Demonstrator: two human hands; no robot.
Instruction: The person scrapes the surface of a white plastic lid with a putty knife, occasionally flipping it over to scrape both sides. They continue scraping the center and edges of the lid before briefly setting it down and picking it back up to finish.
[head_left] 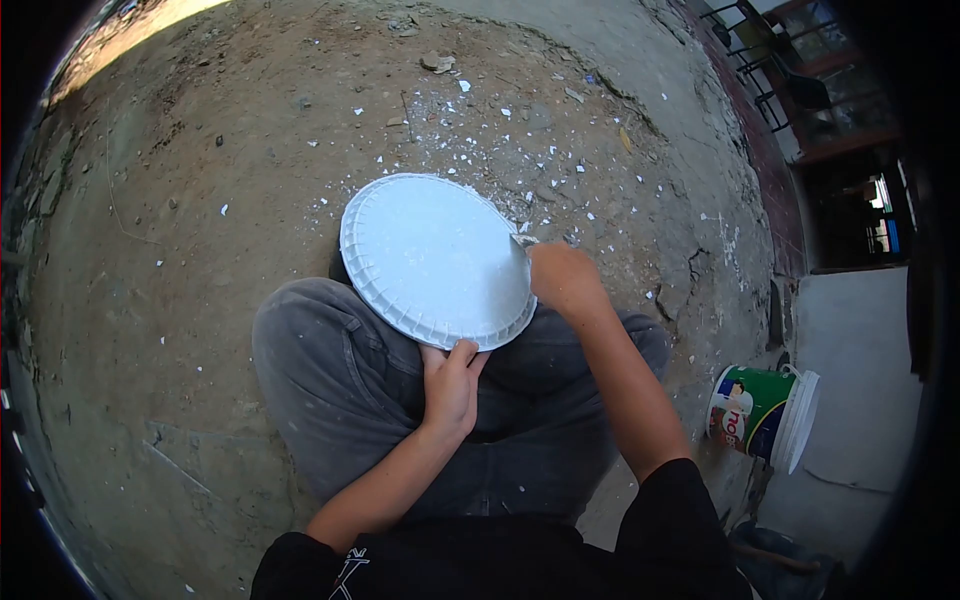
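Bucket lid (437,258): round, white, ribbed rim, paint-crusted; propped on the knees. Left hand (452,385) pinches its near edge. Right hand (563,278) closed around scraper (521,252) at its right edge.

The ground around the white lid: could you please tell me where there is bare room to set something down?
Left of the grey-trousered knee, the dirt ground lies bare save a few flecks. Beyond the white lid, white chips litter it. On the right a green bucket crowds the space. The left hand holds the lid's near rim; the right hand holds a scraper blade against it.
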